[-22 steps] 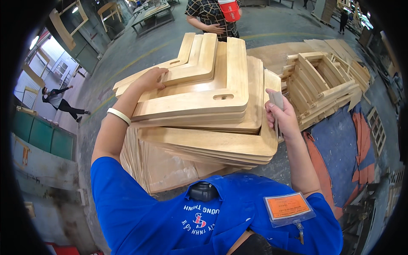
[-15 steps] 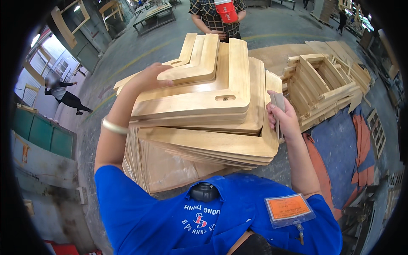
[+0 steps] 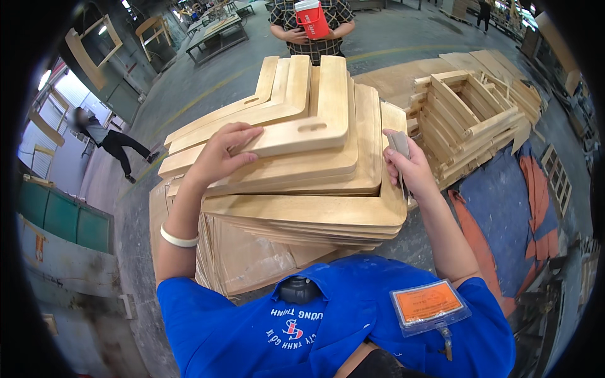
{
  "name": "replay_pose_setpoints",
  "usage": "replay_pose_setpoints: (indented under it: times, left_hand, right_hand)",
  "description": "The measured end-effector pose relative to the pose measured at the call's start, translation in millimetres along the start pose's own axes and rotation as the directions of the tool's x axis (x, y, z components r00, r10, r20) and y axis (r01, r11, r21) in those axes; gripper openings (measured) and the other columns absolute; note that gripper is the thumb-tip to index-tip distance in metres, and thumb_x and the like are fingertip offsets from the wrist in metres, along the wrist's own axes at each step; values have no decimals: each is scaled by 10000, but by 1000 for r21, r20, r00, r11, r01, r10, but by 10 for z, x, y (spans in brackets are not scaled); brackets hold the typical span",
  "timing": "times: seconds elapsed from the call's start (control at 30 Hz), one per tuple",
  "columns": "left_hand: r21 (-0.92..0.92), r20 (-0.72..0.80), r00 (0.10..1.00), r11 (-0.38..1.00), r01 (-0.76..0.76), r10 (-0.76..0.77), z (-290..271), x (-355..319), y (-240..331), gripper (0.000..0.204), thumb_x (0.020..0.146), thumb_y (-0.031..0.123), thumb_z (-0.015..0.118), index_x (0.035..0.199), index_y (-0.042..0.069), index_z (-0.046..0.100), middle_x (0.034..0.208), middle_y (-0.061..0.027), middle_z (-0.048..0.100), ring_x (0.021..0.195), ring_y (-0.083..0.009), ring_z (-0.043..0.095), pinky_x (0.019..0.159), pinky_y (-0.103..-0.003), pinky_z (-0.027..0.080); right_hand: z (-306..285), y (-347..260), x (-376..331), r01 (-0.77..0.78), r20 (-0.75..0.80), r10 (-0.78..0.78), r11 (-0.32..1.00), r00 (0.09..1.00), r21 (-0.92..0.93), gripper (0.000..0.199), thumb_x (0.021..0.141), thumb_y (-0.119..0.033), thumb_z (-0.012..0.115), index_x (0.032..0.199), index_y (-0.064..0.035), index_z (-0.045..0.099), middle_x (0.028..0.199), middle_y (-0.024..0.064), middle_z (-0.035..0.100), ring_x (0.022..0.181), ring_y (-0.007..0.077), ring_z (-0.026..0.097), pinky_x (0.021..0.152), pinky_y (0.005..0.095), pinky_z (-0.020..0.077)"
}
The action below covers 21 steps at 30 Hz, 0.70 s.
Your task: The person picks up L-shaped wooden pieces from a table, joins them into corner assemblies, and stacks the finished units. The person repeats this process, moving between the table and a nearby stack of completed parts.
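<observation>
In front of me, pale L-shaped wooden frame pieces with rounded corners lie stacked. My left hand [image 3: 228,154] grips the arm of a slotted wooden frame piece [image 3: 334,104], fingers over its top edge and thumb on its near side. That piece looks tilted on the stack [image 3: 302,179]. My right hand [image 3: 413,169] pinches a folded grey sheet, apparently sandpaper [image 3: 398,145], beside the right edge of the stack. Farther left lies another slotted wooden frame piece [image 3: 252,101]. A lower pile of frame pieces [image 3: 315,211] sits closest to me.
A pile of wooden frames [image 3: 466,126] stands at the right, near a blue and orange cloth [image 3: 495,214]. Opposite me a person holds a red jug [image 3: 313,22]. Another person [image 3: 110,142] walks at the left. Cardboard [image 3: 246,252] lies beneath the stack.
My left hand has come down and closed on the slotted frame piece, which has shifted and tilted. The right hand keeps the grey sheet. The person at the left has moved.
</observation>
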<state>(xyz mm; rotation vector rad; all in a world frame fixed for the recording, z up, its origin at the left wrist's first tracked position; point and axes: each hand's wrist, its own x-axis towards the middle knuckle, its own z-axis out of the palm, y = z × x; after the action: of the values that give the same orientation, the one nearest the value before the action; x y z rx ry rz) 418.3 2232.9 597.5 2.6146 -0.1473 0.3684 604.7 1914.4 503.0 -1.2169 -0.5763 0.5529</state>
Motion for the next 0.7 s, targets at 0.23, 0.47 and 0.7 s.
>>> replay_pose_setpoints:
  times: [0.23, 0.47, 0.7]
  left_hand:
    - [110, -22, 1000, 994, 23, -20, -55, 144, -271, 469, 796, 142, 714, 1237, 48, 584, 1162, -115, 551, 1043, -248, 536, 877, -324, 446]
    - [116, -31, 998, 992, 55, -52, -151, 164, -407, 462, 765, 115, 734, 1205, 52, 610, 1101, -95, 582, 1013, -231, 543, 860, -315, 445]
    - [-17, 64, 993, 995, 100, -99, -142, 199, -575, 483, 723, 47, 745, 1190, 80, 627, 1088, -62, 584, 999, -190, 540, 849, -290, 436]
  right_hand:
    - [-4, 29, 3, 7, -13, -6, 1000, 1000, 6, 433, 908, -76, 501, 1330, -23, 420, 777, -1, 479, 566, 59, 431, 478, 223, 402]
    - [-14, 38, 5, 1, -16, -1, 1000, 1000, -4, 425, 909, -81, 509, 1323, -32, 427, 771, -13, 478, 571, 51, 431, 478, 219, 403]
    - [-3, 23, 13, -2, -17, 2, 1000, 1000, -18, 420, 908, -83, 512, 1317, -30, 434, 763, -9, 479, 562, 51, 429, 476, 219, 406]
